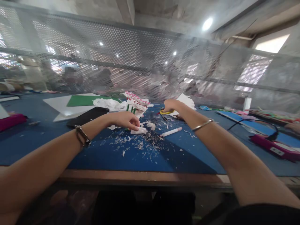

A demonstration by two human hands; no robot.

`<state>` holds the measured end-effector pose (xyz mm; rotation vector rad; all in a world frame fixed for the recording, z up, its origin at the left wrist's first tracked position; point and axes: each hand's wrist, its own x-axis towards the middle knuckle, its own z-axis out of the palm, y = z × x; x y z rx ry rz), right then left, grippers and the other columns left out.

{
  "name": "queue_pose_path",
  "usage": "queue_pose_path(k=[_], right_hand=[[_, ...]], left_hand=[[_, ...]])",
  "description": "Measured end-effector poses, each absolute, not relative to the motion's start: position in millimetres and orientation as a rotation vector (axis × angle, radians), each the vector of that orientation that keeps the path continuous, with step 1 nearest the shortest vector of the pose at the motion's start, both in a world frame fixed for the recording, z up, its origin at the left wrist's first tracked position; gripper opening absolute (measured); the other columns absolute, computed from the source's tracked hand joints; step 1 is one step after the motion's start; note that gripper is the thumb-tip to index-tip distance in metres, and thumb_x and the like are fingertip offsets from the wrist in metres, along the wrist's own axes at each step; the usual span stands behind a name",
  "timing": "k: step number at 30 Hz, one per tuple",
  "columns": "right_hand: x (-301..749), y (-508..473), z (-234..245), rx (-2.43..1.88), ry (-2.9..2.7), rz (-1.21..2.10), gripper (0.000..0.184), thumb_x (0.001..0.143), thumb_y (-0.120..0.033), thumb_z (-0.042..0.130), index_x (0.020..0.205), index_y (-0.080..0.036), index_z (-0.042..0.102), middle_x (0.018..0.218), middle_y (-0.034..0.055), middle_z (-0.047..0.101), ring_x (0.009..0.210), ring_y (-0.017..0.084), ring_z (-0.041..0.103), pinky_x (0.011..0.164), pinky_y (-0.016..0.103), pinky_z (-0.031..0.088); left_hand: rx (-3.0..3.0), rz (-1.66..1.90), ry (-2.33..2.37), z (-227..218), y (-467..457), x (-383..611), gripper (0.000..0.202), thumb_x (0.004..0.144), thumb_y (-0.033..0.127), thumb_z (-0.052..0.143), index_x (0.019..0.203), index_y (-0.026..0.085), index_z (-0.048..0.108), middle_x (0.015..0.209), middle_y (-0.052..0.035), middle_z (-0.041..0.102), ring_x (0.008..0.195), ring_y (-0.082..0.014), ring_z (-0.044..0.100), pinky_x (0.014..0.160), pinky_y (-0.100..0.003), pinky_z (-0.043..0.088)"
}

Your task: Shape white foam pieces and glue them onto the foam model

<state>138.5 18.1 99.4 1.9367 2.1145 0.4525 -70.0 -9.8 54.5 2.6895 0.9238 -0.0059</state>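
Note:
My left hand (125,120) reaches over the blue table top (98,156) and pinches a small white paper piece (138,131). My right hand (171,105) is closed round yellow-handled scissors (165,113), whose dark blades point down toward the table. A white pen-like stick (171,132) lies between the two hands. Below it is a scatter of paper scraps (142,142), white and dark. Behind my left hand stands a pile of red-and-white paper flowers on green stems (136,103).
A green sheet (84,100) on white boards, crumpled white paper (106,103) and a black flat item (86,116) lie at back left. A pink tool with a black cable (274,145) sits at right. A perforated metal screen (150,62) closes the far side; people sit behind it.

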Motion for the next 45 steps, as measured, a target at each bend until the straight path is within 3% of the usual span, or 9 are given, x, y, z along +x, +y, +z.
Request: queue_pose_path(k=[7, 11, 15, 17, 22, 27, 33, 37, 45], right_hand=[[113, 42, 91, 1.806, 2.244, 0.319, 0.033, 0.070, -0.029, 0.052, 0.086, -0.004, 0.065, 0.079, 0.0145, 0.065, 0.061, 0.018, 0.058, 0.051, 0.026, 0.040], [103, 29, 81, 1.532, 2.479, 0.271, 0.029, 0.074, -0.023, 0.049, 0.098, -0.011, 0.061, 0.091, 0.0097, 0.064, 0.078, 0.016, 0.058, 0.065, 0.025, 0.042], [87, 27, 62, 1.341, 2.611, 0.241, 0.030, 0.079, -0.018, 0.048, 0.109, -0.017, 0.052, 0.110, 0.0069, 0.055, 0.096, 0.014, 0.052, 0.081, 0.027, 0.040], [80, 32, 52, 1.338, 2.617, 0.248, 0.027, 0.082, -0.028, 0.047, 0.106, -0.016, 0.050, 0.109, 0.0071, 0.053, 0.092, 0.016, 0.053, 0.078, 0.036, 0.044], [83, 44, 44, 1.370, 2.718, 0.243, 0.030, 0.082, -0.031, 0.046, 0.108, -0.016, 0.048, 0.108, 0.0066, 0.051, 0.091, 0.017, 0.053, 0.075, 0.037, 0.046], [109, 29, 61, 1.443, 2.936, 0.133, 0.014, 0.071, -0.008, 0.053, 0.083, -0.007, 0.060, 0.079, 0.0081, 0.061, 0.078, 0.015, 0.056, 0.074, 0.030, 0.043], [134, -16, 67, 1.466, 3.257, -0.154, 0.025, 0.077, -0.026, 0.046, 0.094, -0.010, 0.053, 0.082, 0.0066, 0.060, 0.073, 0.011, 0.056, 0.068, 0.024, 0.045], [138, -49, 56, 1.403, 3.547, -0.612, 0.027, 0.072, -0.026, 0.052, 0.094, -0.011, 0.048, 0.078, 0.0047, 0.057, 0.071, 0.011, 0.057, 0.065, 0.024, 0.047], [140, -77, 49, 1.175, 3.698, 0.051, 0.005, 0.073, -0.016, 0.052, 0.078, -0.016, 0.050, 0.075, 0.0000, 0.053, 0.065, 0.007, 0.051, 0.062, 0.021, 0.045]], left_hand=[[2.810, 0.087, 1.087, 65, -4, -84, 0.026, 0.074, 0.033, 0.045, 0.079, 0.012, 0.059, 0.070, -0.0069, 0.062, 0.062, -0.0133, 0.054, 0.056, -0.021, 0.036], [2.791, -0.057, 1.278, 72, -3, -92, 0.025, 0.073, 0.031, 0.045, 0.077, 0.012, 0.060, 0.069, -0.0072, 0.063, 0.061, -0.0140, 0.055, 0.054, -0.020, 0.034], [2.731, -0.179, 1.377, 74, -8, -91, 0.041, 0.077, 0.043, 0.036, 0.073, 0.011, 0.061, 0.068, -0.0100, 0.064, 0.059, -0.0155, 0.054, 0.053, -0.022, 0.033], [2.772, -0.137, 1.452, 73, -12, -88, 0.046, 0.078, 0.046, 0.033, 0.074, 0.011, 0.062, 0.071, -0.0120, 0.064, 0.061, -0.0174, 0.054, 0.053, -0.024, 0.032], [2.856, 0.081, 1.517, 72, -17, -84, 0.037, 0.077, 0.040, 0.036, 0.084, 0.013, 0.061, 0.089, -0.0134, 0.062, 0.072, -0.0216, 0.054, 0.054, -0.026, 0.031], [2.820, 0.312, 1.422, 68, -13, -84, 0.031, 0.076, 0.036, 0.040, 0.084, 0.013, 0.060, 0.085, -0.0123, 0.062, 0.070, -0.0206, 0.054, 0.057, -0.027, 0.032], [2.293, 0.703, 1.013, 57, -13, -64, 0.044, 0.069, 0.036, 0.052, 0.105, 0.010, 0.050, 0.089, -0.0118, 0.062, 0.070, -0.0169, 0.058, 0.062, -0.025, 0.039], [1.860, 0.663, 0.749, 47, -27, -44, 0.031, 0.071, 0.038, 0.052, 0.093, 0.015, 0.057, 0.094, -0.0099, 0.063, 0.075, -0.0157, 0.060, 0.065, -0.025, 0.041], [1.619, 0.769, 0.564, 37, -47, -31, 0.012, 0.066, 0.025, 0.060, 0.075, 0.018, 0.064, 0.068, 0.0002, 0.062, 0.064, -0.0090, 0.056, 0.065, -0.021, 0.040]])
